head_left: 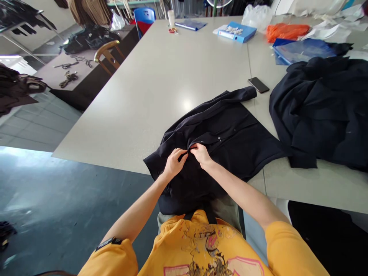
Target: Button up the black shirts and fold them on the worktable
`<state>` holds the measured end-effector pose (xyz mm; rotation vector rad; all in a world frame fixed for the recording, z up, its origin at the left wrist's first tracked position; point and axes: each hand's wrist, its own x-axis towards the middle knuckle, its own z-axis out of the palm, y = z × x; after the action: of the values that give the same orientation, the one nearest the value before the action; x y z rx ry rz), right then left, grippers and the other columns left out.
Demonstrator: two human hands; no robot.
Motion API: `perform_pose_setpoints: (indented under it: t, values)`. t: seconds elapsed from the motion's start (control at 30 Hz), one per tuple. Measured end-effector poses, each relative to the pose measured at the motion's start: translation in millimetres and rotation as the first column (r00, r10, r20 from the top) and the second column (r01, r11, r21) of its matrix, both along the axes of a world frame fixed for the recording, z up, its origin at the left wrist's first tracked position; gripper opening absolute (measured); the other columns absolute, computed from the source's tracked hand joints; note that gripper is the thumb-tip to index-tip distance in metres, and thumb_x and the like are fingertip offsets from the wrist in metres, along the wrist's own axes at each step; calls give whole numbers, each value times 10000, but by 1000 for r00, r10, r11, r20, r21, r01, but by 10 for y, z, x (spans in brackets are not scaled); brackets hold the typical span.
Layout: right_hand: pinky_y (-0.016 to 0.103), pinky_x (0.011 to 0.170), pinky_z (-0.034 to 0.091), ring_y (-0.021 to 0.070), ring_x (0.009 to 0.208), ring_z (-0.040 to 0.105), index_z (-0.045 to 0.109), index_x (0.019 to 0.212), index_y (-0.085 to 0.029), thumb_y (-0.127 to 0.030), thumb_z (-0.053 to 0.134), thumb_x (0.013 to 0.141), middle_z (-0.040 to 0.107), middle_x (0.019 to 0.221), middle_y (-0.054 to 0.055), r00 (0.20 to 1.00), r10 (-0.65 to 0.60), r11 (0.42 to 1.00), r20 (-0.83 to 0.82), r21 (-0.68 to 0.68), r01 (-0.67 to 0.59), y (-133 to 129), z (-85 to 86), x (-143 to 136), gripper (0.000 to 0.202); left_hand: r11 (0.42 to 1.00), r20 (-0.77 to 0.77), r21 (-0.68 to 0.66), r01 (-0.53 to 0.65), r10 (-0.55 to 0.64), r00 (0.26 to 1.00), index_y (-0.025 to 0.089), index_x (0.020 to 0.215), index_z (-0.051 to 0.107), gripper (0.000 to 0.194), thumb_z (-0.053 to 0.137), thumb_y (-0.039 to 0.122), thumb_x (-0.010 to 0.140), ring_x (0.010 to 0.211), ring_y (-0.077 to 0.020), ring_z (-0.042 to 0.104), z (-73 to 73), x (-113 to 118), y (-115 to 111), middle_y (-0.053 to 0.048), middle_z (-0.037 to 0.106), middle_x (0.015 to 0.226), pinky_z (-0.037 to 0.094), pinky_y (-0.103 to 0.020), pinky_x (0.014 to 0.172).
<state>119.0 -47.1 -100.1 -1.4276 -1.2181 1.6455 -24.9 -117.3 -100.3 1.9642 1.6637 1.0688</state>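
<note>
A dark navy garment (247, 134) with long sleeves and small round buttons lies spread over the near edge of the table, part of it hanging down against my body. My left hand (175, 163) pinches its dark edge between thumb and fingers. Right beside it, my right hand (200, 153) grips the same edge, fingertips almost meeting those of the left. Two or so buttons show on the front strip just beyond the right hand. What lies between the fingertips is too small to make out.
The grey table (143, 92) bears a phone (258, 84), a pile of dark clothing (322, 107) at right, blue folders (304, 50), an orange bag (287, 32), a blue binder (238, 32), scissors (173, 30) and a cup (171, 18). A wooden chair (109, 55) stands left.
</note>
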Motion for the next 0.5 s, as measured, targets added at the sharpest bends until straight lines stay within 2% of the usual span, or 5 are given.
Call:
perform_pose_setpoints:
  t: [0.2, 0.33, 0.4, 0.43, 0.5]
  values:
    - [276, 778, 513, 168, 774, 655, 622, 776, -185, -65, 534, 756, 684, 780, 8, 997, 31, 996, 75, 76, -37, -74, -46, -42, 150, 999, 7, -21, -26, 27, 1000, 209, 938, 597, 147, 697, 306, 891, 855, -181, 607, -98, 11, 3, -19, 609, 887, 533, -329, 787]
    - [315, 801, 523, 187, 798, 657, 591, 839, -202, -116, 503, 844, 689, 839, 26, 973, 132, 945, 189, 273, -181, -180, -87, 46, 123, 998, 79, -49, -26, 30, 996, 206, 878, 581, 116, 675, 271, 899, 794, -159, 595, -133, 22, 17, -1, 601, 840, 513, -305, 750]
    - [354, 842, 523, 213, 864, 645, 594, 913, -203, -146, 486, 891, 681, 898, 54, 948, 131, 849, 289, 461, -258, -233, -61, 153, 124, 999, 110, -47, -8, 13, 994, 205, 858, 585, 113, 667, 269, 903, 783, -154, 589, -117, 23, 11, 1, 595, 827, 507, -298, 742]
    - [377, 875, 517, 229, 916, 631, 597, 956, -199, -150, 471, 907, 671, 939, 75, 936, 109, 769, 336, 567, -293, -248, -36, 217, 144, 999, 119, -43, 2, 3, 993, 204, 852, 589, 117, 669, 274, 903, 781, -153, 585, -101, 23, 7, 2, 592, 823, 505, -296, 738]
    - [429, 960, 484, 260, 1039, 586, 603, 1047, -179, -139, 457, 918, 641, 1045, 120, 907, 64, 564, 417, 734, -378, -235, 27, 341, 199, 999, 122, -34, 16, -12, 992, 205, 849, 597, 124, 675, 286, 901, 777, -153, 582, -61, 21, -3, 0, 588, 818, 503, -295, 732]
